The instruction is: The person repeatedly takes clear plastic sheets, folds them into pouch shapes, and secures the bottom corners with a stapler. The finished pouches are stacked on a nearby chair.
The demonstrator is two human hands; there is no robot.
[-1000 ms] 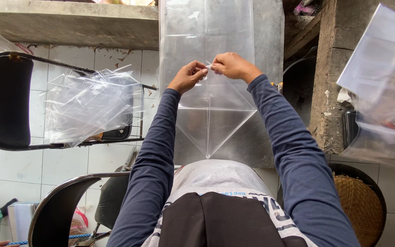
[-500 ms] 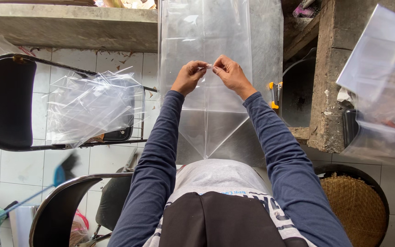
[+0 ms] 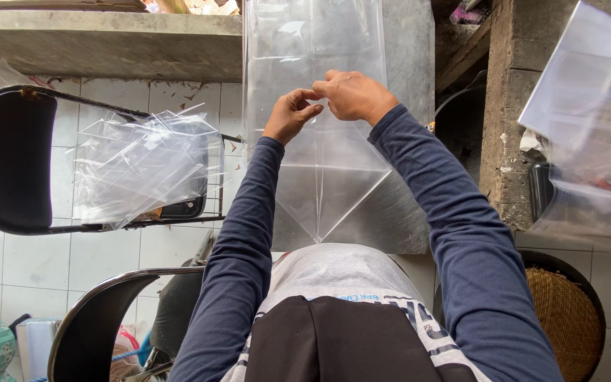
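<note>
Shiny plastic, dull metal, rough stone

I see a clear, glossy plastic bag (image 3: 319,177) on a brushed grey metal sheet (image 3: 404,212). Upper left, the concrete ledge (image 3: 107,46) looks rough. More shiny plastic bags (image 3: 143,166) lie on a smooth black chair (image 3: 8,159).

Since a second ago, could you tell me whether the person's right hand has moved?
Yes. The right hand has slid leftward against the clear plastic bag, meeting the left hand.
</note>
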